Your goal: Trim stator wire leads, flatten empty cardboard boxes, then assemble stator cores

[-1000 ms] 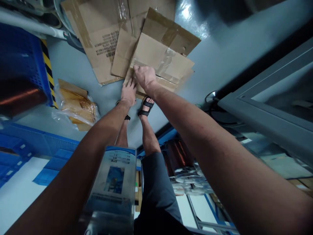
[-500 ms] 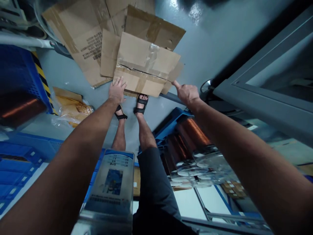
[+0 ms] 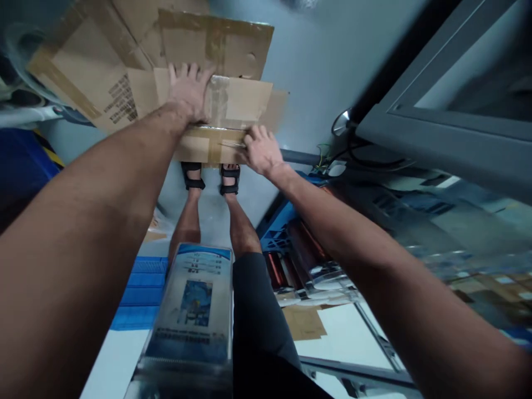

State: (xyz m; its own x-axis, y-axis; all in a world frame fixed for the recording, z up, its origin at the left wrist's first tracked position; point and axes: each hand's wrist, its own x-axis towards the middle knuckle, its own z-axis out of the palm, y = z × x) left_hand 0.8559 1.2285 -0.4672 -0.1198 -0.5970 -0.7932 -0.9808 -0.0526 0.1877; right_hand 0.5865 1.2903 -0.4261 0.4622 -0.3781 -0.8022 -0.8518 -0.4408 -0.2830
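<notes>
Glossy floor (image 3: pixel 316 72); flat, taped cardboard (image 3: pixel 236 105).

Brn cardbd box (image 3: pixel 239 102), taped, flattened, atop other cardbd (image 3: pixel 89 58).

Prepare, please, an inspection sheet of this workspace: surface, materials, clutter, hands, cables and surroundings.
Surface: grey floor, partly covered.
Job's things: taped cardboard panel, lying before the sandals.
Clutter: overlapping cardboard sheets toward the upper left.
Hands: left hand spread flat on the panel; right hand curled at its lower part, beside a thin item, unclear.
Cables: dark cable and thin wires near the grey frame.
Surroundings: copper-coloured spools at right, blue bins lower left.
</notes>
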